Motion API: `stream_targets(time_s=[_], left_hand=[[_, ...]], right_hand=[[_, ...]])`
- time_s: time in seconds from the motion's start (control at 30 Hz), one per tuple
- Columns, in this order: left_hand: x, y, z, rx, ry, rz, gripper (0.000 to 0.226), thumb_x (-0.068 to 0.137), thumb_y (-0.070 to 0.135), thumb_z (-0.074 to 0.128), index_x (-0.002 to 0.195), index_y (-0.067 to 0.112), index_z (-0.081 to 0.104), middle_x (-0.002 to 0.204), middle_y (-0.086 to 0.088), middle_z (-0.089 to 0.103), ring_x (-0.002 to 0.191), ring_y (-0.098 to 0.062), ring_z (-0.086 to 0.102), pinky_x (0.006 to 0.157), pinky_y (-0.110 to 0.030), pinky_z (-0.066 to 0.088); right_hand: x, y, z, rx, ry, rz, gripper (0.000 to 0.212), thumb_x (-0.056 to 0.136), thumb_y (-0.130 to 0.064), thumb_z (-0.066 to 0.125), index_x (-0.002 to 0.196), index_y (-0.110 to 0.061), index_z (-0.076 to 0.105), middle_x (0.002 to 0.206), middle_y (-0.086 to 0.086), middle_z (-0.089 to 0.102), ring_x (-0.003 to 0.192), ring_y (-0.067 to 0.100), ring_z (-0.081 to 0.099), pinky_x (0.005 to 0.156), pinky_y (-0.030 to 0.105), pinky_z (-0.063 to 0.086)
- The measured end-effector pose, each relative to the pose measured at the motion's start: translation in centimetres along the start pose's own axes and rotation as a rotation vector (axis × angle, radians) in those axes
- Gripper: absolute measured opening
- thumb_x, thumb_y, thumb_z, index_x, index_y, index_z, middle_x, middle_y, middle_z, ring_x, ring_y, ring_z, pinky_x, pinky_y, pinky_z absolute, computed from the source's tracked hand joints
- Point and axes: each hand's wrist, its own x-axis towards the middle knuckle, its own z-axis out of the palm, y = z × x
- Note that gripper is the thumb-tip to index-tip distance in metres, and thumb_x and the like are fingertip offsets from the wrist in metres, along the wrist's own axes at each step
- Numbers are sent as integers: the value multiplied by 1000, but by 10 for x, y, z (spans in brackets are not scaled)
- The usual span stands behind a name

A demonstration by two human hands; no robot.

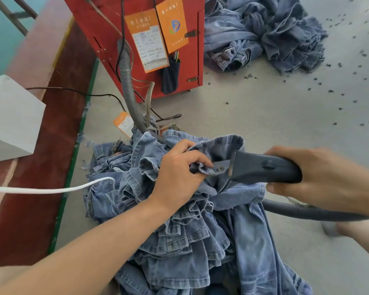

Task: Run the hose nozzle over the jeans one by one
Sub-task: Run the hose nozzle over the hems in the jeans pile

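Note:
A heap of blue jeans [179,241] lies on the grey floor in front of me. My left hand [177,173] pinches the waistband of the top pair of jeans [219,145] near its button and lifts it. My right hand [320,175] grips a dark grey hose nozzle [262,167]. The nozzle's flat mouth presses against that waistband, just right of my left fingers. A ribbed grey hose [303,210] runs from the nozzle under my right wrist.
A red machine cabinet [141,13] with orange tags stands at the back; a ribbed hose [127,81] drops from it into the heap. A second jeans pile [264,33] lies at the far right. A white cord [51,190], a white box [11,118] and a red ledge are on the left.

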Motion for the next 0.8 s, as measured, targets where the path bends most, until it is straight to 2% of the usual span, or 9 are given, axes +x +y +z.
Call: stream_targets(time_s=[0.07, 0.17, 0.3, 0.37, 0.43, 0.53, 0.63, 0.73, 0.8], left_hand=[[-2, 1, 3, 7, 26, 7, 29, 69, -11, 84, 79, 15, 79, 92, 2, 61, 79, -13, 59, 64, -18, 46], [-6, 1, 5, -18, 64, 9, 27, 69, -10, 84, 77, 14, 76, 93, 9, 61, 81, -3, 60, 67, -11, 43], [-6, -1, 3, -20, 78, 4, 26, 70, -4, 89, 76, 14, 71, 88, 10, 58, 76, -4, 59, 71, -15, 45], [-7, -1, 3, -19, 82, 15, 33, 69, -9, 86, 74, 17, 67, 85, 8, 57, 73, -7, 57, 68, -20, 47], [-9, -1, 5, -29, 92, 15, 41, 67, -14, 84, 72, 20, 61, 82, 7, 56, 72, -9, 56, 67, -26, 49], [-10, -2, 7, -49, 90, -8, 37, 63, -8, 91, 68, 11, 61, 81, -1, 61, 74, -18, 59, 68, -35, 51], [-9, -2, 6, -58, 88, -33, 36, 62, -6, 94, 67, 6, 61, 80, -5, 62, 73, -24, 59, 65, -43, 49], [-9, 1, 3, -67, 76, -35, 46, 54, -6, 98, 66, 12, 58, 78, -4, 60, 71, -22, 58, 63, -37, 48], [-10, 2, 4, -63, 77, -28, 50, 54, -7, 97, 67, 17, 55, 76, -1, 59, 69, -15, 54, 63, -29, 45]], right_hand=[[5, -6, 8, -9, -62, -28, 33, 82, -42, 78, 106, -51, 57, 83, -26, 68, 78, -2, 63, 67, 28, 52], [11, -11, 17, 10, -119, -76, 31, 83, -42, 79, 105, -47, 57, 84, -24, 68, 76, 0, 64, 67, 27, 52], [6, 2, 0, 188, 3, -52, 38, 78, -37, 83, 110, -45, 64, 74, -14, 69, 61, 4, 65, 57, 25, 50], [6, 10, -10, 223, 43, -15, 41, 76, -36, 85, 110, -47, 65, 69, -11, 68, 54, 6, 63, 53, 24, 50], [10, 15, -8, 157, 4, -2, 41, 77, -34, 85, 107, -50, 64, 75, -16, 70, 64, 3, 65, 59, 28, 47], [14, 6, 7, 131, -132, -36, 39, 81, -31, 85, 106, -50, 62, 86, -23, 71, 79, -2, 65, 66, 23, 44], [15, -1, 12, 248, -144, -107, 36, 82, -36, 85, 110, -43, 64, 84, -14, 71, 73, 5, 66, 65, 22, 48], [14, 7, -2, 370, -6, -78, 35, 82, -30, 87, 110, -38, 67, 70, -8, 67, 57, 8, 62, 51, 18, 48], [13, 17, -8, 330, 2, -27, 35, 81, -24, 85, 107, -38, 68, 67, -8, 65, 52, 5, 60, 48, 16, 47]])
